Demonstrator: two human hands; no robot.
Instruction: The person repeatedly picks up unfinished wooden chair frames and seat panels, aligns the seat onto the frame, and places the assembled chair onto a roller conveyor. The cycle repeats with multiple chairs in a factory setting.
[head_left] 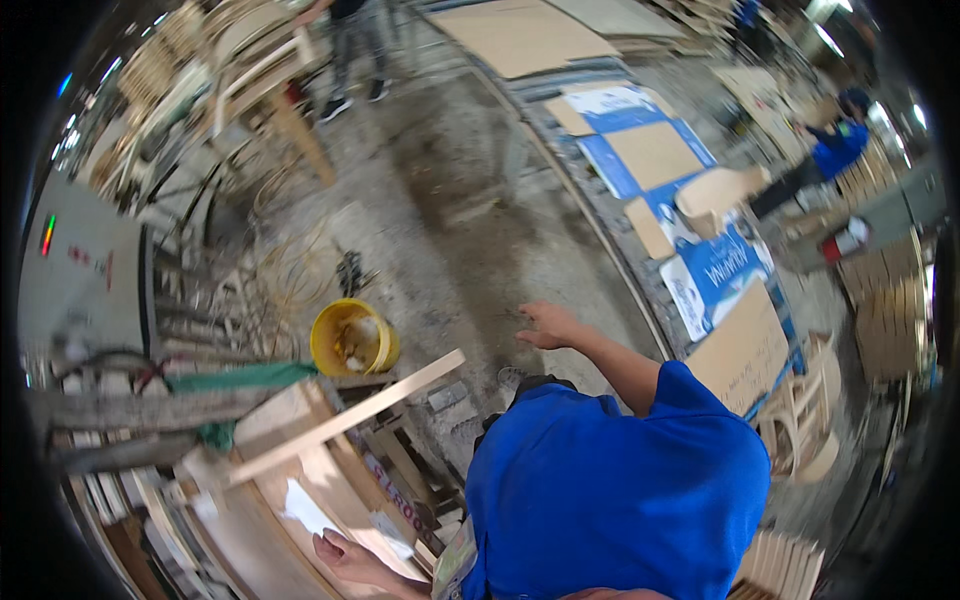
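Our shirt [615, 480] sits nearest, our left hand [352, 558] loosely open by boards [250, 548], our right hand [550, 326] spread above floor [450, 260].

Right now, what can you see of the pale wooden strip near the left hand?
The wooden strip looks like bare, pale wood: long, narrow, straight, blunt at its far end. It slants over boards, that end jutting past them near the yellow bucket. What supports it is hard to make out. The left hand is apart from it.
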